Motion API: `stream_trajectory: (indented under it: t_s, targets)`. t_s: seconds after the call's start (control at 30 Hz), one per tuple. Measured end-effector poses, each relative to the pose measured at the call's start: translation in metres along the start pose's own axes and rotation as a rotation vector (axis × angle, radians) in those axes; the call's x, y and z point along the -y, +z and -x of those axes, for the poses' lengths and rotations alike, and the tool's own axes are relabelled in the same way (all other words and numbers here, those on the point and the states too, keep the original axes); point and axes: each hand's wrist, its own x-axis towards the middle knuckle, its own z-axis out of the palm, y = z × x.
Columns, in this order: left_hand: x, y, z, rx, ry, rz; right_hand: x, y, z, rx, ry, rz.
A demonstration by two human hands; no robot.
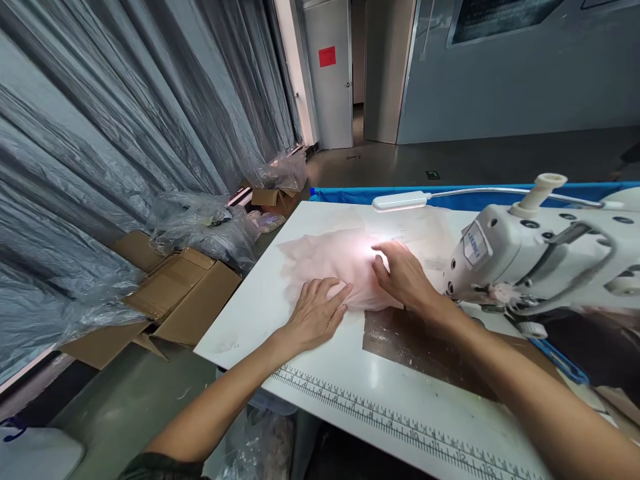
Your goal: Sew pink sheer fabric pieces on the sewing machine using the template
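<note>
Thin, pale pink sheer fabric (pixel 320 257) lies in soft folds on the white sewing table (pixel 240 327). My left hand (pixel 317 310) rests flat on the near edge of this cloth, fingers stretched out and thumb to the right. Over the fabric's right part is my right hand (pixel 405 273), its forefinger and thumb apart under a bright glare. The other fingers of that hand are curled and partly hidden. Just right of it stands a white sewing machine (pixel 480 250), with a bit of pink cloth near its needle area.
A white lamp (pixel 400 201) on a bendable neck hangs over the cloth. A brown plate (pixel 400 340) and a printed ruler (pixel 370 413) lie along the near side. Blue tweezers-like tool (pixel 560 360) sits at right. Opened cardboard boxes (pixel 185 293) and clear plastic stand left on the floor.
</note>
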Motion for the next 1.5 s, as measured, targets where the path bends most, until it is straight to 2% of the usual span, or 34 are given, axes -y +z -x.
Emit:
stream_trajectory:
  t_s: [0.1, 0.2, 0.3, 0.4, 0.53, 0.57, 0.63, 0.73, 0.8, 0.87, 1.03, 1.2, 1.27, 1.4, 1.5]
  targets:
    - [-0.001, 0.002, 0.0, -0.037, -0.013, 0.0, -0.003, 0.024, -0.041, 0.034, -0.005, -0.011]
    - [-0.002, 0.003, 0.003, -0.048, -0.008, -0.004, -0.009, 0.045, -0.066, 0.089, 0.059, 0.01]
    - [-0.003, 0.004, 0.004, -0.047, -0.009, -0.014, -0.011, 0.053, -0.074, 0.109, 0.123, 0.021]
    - [-0.003, 0.004, 0.002, -0.034, -0.021, -0.033, -0.003, 0.047, -0.067, 0.026, 0.127, 0.011]
    - [0.0, 0.005, -0.008, -0.019, -0.034, -0.039, 0.016, 0.026, -0.028, -0.069, 0.026, -0.038]
    - [0.002, 0.006, -0.013, -0.013, -0.04, -0.04, 0.019, 0.02, -0.013, -0.085, -0.031, -0.063]
    - [0.009, 0.007, -0.024, 0.02, -0.061, -0.045, 0.021, 0.008, 0.022, -0.151, -0.235, -0.147]
    - [0.022, 0.007, -0.044, 0.112, -0.108, -0.079, 0.014, -0.012, 0.078, -0.075, -0.354, -0.117]
    - [0.028, 0.006, -0.053, 0.133, -0.102, -0.08, 0.007, -0.027, 0.114, -0.025, -0.362, -0.1]
    - [0.03, 0.004, -0.058, 0.159, -0.029, -0.084, -0.001, -0.043, 0.146, 0.009, -0.341, -0.088]
    - [0.019, -0.007, -0.05, 0.086, 0.002, -0.106, -0.013, -0.078, 0.205, 0.12, -0.245, -0.061]
    - [-0.009, -0.018, -0.033, -0.1, 0.02, -0.053, -0.02, -0.089, 0.226, 0.124, -0.12, -0.133]
    - [-0.02, -0.018, -0.026, -0.069, 0.038, 0.04, -0.023, -0.086, 0.226, 0.103, -0.103, -0.158]
    - [-0.034, -0.013, -0.014, 0.083, 0.017, 0.181, -0.025, -0.077, 0.217, 0.078, -0.107, -0.26]
    - [-0.046, -0.012, -0.013, 0.066, -0.049, 0.322, -0.021, -0.072, 0.206, 0.054, -0.077, -0.402]
